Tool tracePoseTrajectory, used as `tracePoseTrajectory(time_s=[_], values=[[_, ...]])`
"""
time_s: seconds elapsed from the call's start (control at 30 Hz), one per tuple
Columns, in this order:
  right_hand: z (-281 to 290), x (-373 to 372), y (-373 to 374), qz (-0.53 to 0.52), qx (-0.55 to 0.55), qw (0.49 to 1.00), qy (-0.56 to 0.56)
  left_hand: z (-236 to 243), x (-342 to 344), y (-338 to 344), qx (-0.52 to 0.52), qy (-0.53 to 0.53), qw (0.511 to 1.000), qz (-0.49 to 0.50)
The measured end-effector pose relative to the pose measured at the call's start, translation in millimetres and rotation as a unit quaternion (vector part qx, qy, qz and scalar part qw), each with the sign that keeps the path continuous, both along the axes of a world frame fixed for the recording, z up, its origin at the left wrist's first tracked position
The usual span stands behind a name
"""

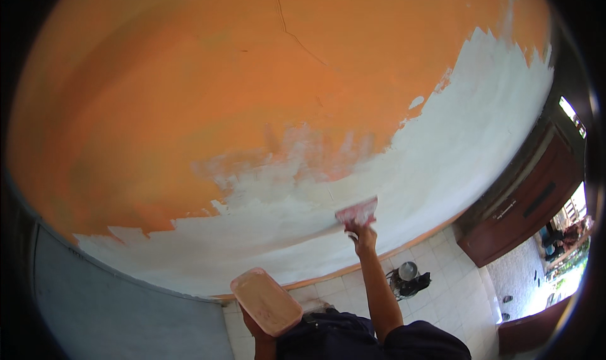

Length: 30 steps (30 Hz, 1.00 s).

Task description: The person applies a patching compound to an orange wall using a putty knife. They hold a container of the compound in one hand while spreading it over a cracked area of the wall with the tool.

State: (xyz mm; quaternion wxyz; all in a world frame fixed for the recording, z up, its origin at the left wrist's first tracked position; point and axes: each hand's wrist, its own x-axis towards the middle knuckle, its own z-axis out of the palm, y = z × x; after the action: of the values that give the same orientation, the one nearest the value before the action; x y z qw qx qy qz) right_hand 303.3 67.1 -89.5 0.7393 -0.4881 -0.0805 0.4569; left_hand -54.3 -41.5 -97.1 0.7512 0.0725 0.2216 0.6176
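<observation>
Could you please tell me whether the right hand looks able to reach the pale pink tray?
Probably yes: the right hand holds the red spreader, and nothing visible stands between it and the tray in the left hand.

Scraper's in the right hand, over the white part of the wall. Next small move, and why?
I'd probably have the right hand slide the scraper up and left into the streaky patch: orange shows through there, while the white coat around the scraper looks more solid.
</observation>
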Motion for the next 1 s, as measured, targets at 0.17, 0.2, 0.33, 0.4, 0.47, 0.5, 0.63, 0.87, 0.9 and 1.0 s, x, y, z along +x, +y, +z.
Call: tracePoseTrajectory(time_s=[0.17, 0.2, 0.33, 0.4, 0.47, 0.5, 0.63, 0.87, 0.9, 1.0], values=[[-117, 18, -56, -0.005, -0.025, 0.997, 0.070, 14, 5, 1, 0.000, -0.040, 0.999, 0.002], [-108, 16, -62, 0.001, -0.004, 0.996, 0.087, 18, 4, -2, 0.004, -0.031, 1.000, 0.003], [-2, 12, -49, -0.002, 0.129, 0.991, 0.028, 8, 0, 0, 0.002, -0.006, 1.000, 0.007], [71, 16, -34, 0.019, 0.184, 0.979, -0.091, 3, 1, 2, 0.005, 0.006, 1.000, 0.003], [109, 16, -19, 0.014, 0.219, 0.967, -0.126, 0, 2, 1, 0.011, 0.016, 1.000, 0.006], [121, 14, -14, 0.013, 0.224, 0.965, -0.137, 1, 3, 1, 0.015, 0.011, 1.000, 0.000], [126, -21, -6, 0.012, 0.217, 0.967, -0.134, 15, 13, 3, 0.037, -0.013, 0.999, -0.019], [62, -52, 12, 0.024, 0.106, 0.990, -0.092, -2, 0, -1, -0.018, 0.002, 1.000, 0.008], [47, -49, 16, 0.020, 0.091, 0.992, -0.081, -13, -4, 0, -0.018, -0.014, 1.000, 0.004], [-18, -35, 2, 0.010, -0.019, 0.998, -0.053, -32, -17, -2, -0.020, -0.034, 0.999, 0.009]])
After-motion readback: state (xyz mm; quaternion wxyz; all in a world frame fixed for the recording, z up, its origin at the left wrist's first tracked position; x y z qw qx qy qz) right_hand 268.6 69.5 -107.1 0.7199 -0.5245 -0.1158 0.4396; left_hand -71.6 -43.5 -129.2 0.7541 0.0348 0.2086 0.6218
